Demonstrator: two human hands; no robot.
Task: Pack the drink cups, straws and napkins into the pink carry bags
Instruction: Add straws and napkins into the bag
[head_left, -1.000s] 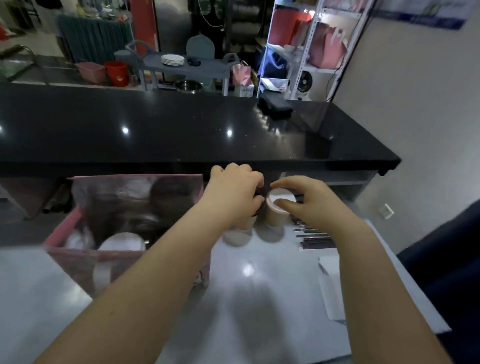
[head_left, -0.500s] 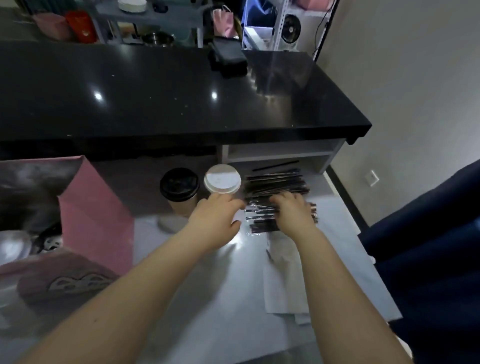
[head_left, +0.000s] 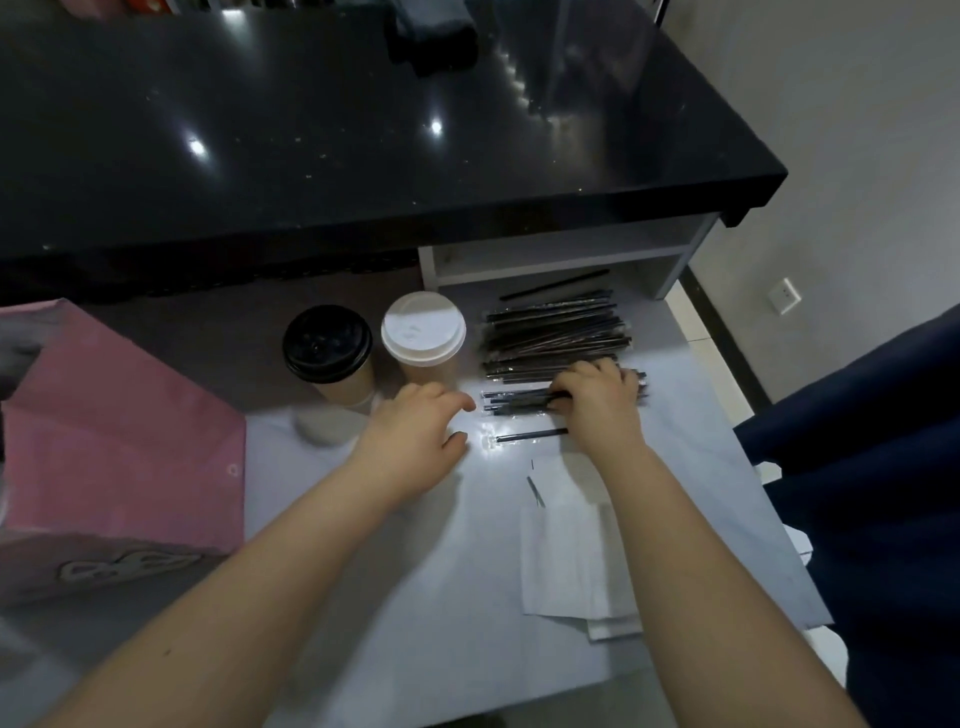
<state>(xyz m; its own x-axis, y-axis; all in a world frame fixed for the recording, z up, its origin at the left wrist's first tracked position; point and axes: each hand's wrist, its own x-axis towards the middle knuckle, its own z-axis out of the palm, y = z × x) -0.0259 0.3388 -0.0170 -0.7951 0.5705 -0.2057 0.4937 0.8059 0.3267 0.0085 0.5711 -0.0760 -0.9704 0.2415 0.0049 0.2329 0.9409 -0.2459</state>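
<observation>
Two paper cups stand side by side on the white table: one with a black lid (head_left: 328, 344), one with a white lid (head_left: 423, 327). Right of them lies a pile of wrapped black straws (head_left: 556, 332). My right hand (head_left: 597, 397) lies on the near straws, its fingers curled round a few of them. My left hand (head_left: 415, 441) hovers just in front of the white-lidded cup, fingers loosely bent, holding nothing. One loose straw (head_left: 524, 435) lies between my hands. White napkins (head_left: 571, 540) are stacked under my right forearm. A pink carry bag (head_left: 119, 447) stands at the left.
A black counter (head_left: 363, 130) overhangs the back of the white table (head_left: 415, 623), with a white shelf (head_left: 561, 254) beneath it. The table's right edge drops to the floor beside a dark blue seat (head_left: 883, 467).
The view has tilted down and closer. My left hand has drawn back from the white-lidded cup. My right hand has settled on the near straws and closed its fingers on them.
</observation>
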